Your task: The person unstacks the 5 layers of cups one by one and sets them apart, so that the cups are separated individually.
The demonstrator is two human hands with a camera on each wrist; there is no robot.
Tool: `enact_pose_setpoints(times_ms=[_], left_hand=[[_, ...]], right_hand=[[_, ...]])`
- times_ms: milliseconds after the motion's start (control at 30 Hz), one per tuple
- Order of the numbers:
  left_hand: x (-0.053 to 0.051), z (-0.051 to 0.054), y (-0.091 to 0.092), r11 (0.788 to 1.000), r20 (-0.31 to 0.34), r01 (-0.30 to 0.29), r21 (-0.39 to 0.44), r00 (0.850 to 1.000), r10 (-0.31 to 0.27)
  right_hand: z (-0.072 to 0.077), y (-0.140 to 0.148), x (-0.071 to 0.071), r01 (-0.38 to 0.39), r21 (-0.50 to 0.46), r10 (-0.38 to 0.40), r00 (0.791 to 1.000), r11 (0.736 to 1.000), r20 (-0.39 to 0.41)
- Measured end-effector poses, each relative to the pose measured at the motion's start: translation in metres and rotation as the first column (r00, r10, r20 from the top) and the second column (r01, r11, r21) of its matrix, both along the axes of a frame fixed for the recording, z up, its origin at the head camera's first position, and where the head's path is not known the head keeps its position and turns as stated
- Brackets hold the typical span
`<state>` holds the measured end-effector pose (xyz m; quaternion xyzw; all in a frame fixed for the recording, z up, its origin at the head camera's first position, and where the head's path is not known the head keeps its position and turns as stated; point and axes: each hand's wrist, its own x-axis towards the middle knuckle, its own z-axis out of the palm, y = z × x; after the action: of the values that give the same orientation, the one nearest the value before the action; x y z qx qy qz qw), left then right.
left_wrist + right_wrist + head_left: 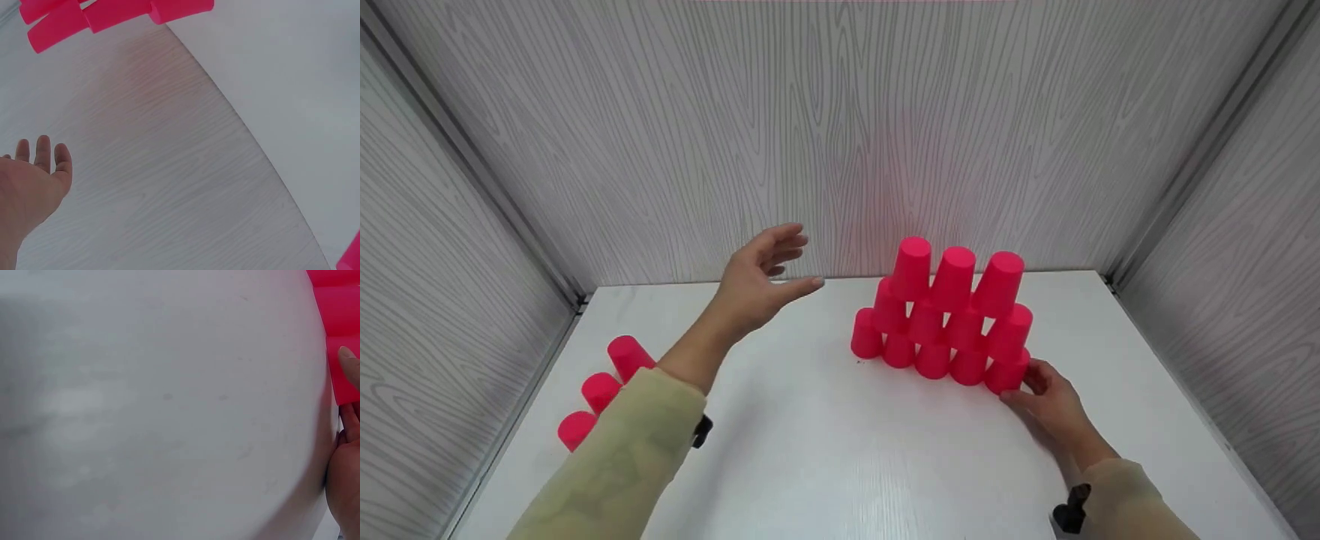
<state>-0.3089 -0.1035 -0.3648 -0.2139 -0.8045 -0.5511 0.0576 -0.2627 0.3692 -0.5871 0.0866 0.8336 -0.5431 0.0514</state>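
Observation:
Bright pink cups (934,327), turned upside down, stand stacked in a stepped wall right of the table's middle. Its bottom and middle rows have several cups each, and the top row has three. My right hand (1054,405) holds the right end cup of the bottom row (1006,373), thumb on its front and fingers round its right side. In the right wrist view the thumb lies on that pink cup (338,374). My left hand (761,274) hovers left of the wall, fingers spread from the thumb, holding nothing. The left wrist view shows the same hand (34,188) empty.
More pink cups (601,391) stand at the table's left side, partly hidden behind the left sleeve (615,450). The white table (840,465) is bounded by a wood-grain back panel (697,150) and side panels (442,262).

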Motion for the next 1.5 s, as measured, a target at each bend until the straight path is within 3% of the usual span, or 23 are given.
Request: enact_pose_setpoints(times_ms=[333, 600, 967, 1233, 1500], left_hand=[[-0.022, 0.005, 0.076, 0.999, 0.019, 0.032, -0.017, 0.999, -0.032], [-0.031, -0.002, 0.114, 1.000, 0.078, 0.029, 0.012, 0.996, -0.029], [-0.038, -0.020, 0.137, 0.999, 0.135, 0.005, 0.032, 0.991, -0.009], [-0.039, -0.033, 0.139, 1.000, 0.153, 0.005, 0.027, 0.988, -0.009], [-0.041, -0.039, 0.139, 0.999, 0.142, -0.014, 0.038, 0.990, 0.008]], right_hand=[[0.003, 0.004, 0.004, 0.005, -0.046, -0.004, 1.000, 0.999, 0.005], [0.006, 0.002, 0.008, 0.018, -0.049, -0.017, 1.000, 0.999, 0.007], [0.002, -0.005, 0.007, 0.003, 0.010, -0.003, 1.000, 1.000, -0.018], [-0.001, -0.004, 0.005, 0.006, 0.010, -0.006, 1.000, 1.000, -0.004], [0.002, -0.004, 0.004, 0.002, 0.010, -0.002, 1.000, 1.000, 0.000]])
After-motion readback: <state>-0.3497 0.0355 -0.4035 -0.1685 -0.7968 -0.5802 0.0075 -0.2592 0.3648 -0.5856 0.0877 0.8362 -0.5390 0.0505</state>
